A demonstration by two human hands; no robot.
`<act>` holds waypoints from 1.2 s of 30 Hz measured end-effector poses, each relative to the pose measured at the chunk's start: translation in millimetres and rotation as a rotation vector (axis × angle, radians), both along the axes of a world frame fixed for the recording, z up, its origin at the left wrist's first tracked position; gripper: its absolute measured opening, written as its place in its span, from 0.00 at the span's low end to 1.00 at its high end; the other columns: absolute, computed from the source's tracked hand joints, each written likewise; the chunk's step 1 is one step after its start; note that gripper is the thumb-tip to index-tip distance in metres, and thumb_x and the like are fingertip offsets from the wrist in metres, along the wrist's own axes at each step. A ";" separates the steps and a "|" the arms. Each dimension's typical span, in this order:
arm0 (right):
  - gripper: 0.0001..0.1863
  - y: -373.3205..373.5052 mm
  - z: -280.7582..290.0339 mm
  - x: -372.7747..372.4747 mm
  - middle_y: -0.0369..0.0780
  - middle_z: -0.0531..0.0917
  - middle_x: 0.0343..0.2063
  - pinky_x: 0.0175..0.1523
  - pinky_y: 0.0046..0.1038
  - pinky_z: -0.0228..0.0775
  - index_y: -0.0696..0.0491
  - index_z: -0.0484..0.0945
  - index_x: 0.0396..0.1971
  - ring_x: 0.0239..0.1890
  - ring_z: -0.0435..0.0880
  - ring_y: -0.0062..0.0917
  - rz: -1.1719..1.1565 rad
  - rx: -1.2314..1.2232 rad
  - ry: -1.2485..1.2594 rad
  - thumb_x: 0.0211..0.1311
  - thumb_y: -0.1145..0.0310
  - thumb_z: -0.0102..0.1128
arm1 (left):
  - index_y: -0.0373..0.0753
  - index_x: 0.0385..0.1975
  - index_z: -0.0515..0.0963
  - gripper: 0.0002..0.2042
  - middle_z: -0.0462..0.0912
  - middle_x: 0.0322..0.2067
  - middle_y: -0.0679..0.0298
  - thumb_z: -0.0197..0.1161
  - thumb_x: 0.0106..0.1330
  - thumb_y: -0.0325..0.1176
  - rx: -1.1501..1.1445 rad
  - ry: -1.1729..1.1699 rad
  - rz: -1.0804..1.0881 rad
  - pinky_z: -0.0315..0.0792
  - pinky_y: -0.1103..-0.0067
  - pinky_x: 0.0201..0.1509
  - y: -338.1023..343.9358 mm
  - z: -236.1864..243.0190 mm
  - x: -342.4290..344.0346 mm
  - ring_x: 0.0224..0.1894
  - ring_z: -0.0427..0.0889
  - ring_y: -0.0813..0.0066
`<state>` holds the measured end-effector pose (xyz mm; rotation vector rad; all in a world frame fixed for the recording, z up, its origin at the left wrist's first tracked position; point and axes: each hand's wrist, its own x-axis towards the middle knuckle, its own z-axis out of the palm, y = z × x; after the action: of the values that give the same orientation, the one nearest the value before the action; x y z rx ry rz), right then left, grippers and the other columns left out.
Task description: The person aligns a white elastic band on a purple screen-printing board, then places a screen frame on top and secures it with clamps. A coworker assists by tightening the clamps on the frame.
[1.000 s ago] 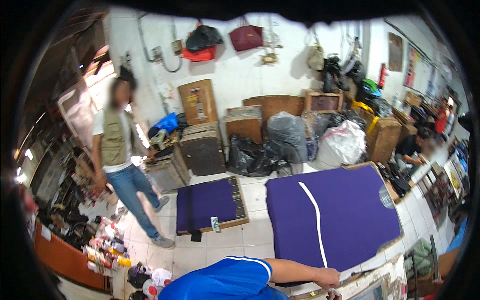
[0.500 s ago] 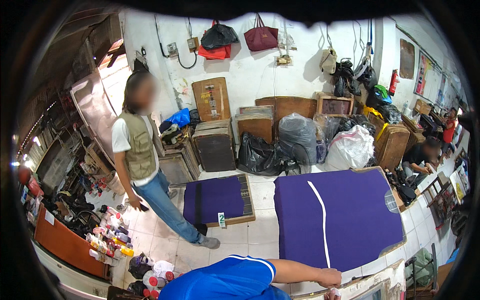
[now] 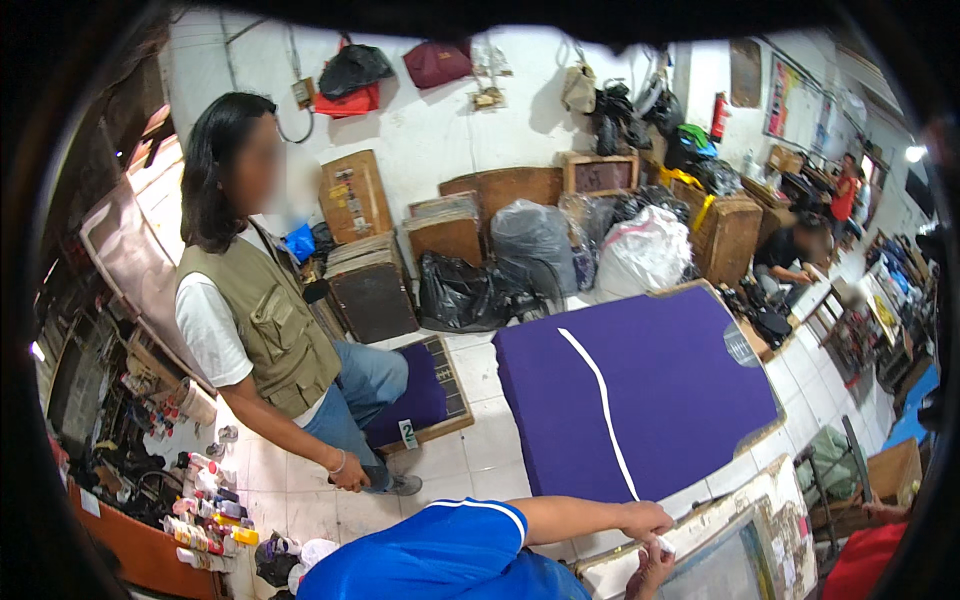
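My left arm, in a blue sleeve with a white stripe, reaches to the right across the lower part of the head view. My left hand has its fingers bent and closed; what they hold, if anything, is hidden. Just below it, my right hand is closed on a small white piece, whose kind I cannot make out. Both hands are close together over the edge of a worn, white-painted screen frame with a greyish panel. Beyond lies a large board covered in purple fabric, crossed by a white strip.
A person in an olive vest stands at the left, beside a smaller purple-covered board. Bottles crowd the floor there. Bags and stacked boards line the wall. Another person's red garment shows at the lower right.
The view has shifted and tilted. The person in the vest has come nearer and looks larger. My right hand now shows more fully, and a red-clad person appears at the lower right.
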<state>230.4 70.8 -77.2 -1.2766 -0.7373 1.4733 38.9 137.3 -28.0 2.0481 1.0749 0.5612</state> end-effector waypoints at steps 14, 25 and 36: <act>0.08 2.3 15.4 -8.8 0.34 0.86 0.40 0.40 0.25 0.79 0.50 0.79 0.46 0.38 0.85 0.19 -0.084 0.000 0.130 0.71 0.69 0.67 | 0.40 0.33 0.83 0.10 0.85 0.33 0.54 0.68 0.66 0.40 -0.015 0.075 -0.072 0.75 0.60 0.47 16.4 11.8 7.0 0.41 0.84 0.51; 0.08 2.6 19.5 -15.9 0.34 0.87 0.39 0.42 0.24 0.78 0.53 0.81 0.46 0.37 0.86 0.19 -0.143 0.018 0.108 0.71 0.71 0.66 | 0.37 0.41 0.83 0.11 0.87 0.32 0.54 0.67 0.68 0.39 -0.195 -0.008 -0.101 0.78 0.66 0.43 32.0 12.2 6.2 0.36 0.87 0.58; 0.09 0.0 21.4 -24.2 0.36 0.87 0.38 0.41 0.25 0.80 0.55 0.80 0.45 0.36 0.86 0.20 -0.167 0.075 0.053 0.72 0.69 0.67 | 0.34 0.37 0.85 0.11 0.87 0.30 0.58 0.66 0.70 0.37 -0.166 -0.034 -0.177 0.77 0.71 0.42 36.3 8.3 -2.5 0.33 0.85 0.69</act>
<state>206.3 70.8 -55.8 -1.2077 -0.6293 1.3280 36.4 173.6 -19.7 1.9565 0.8797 0.4017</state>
